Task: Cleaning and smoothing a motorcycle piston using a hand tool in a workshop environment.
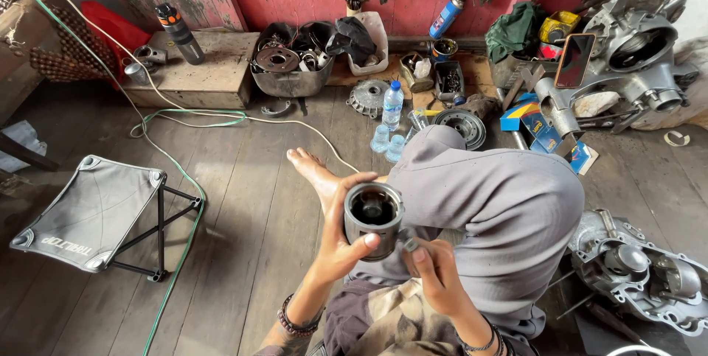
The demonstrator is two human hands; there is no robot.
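Piston (373, 220) held open end up over the lap, above the bent knee (501, 201). Left hand (341, 242) wraps its skirt, fingers curled shut around it, thumb (371, 240) across the near wall. Right hand (435, 271) pinches closed on a small metal part (408, 242) touching the piston's lower right side. Best practice, judged: keep the piston steady and the part square to it
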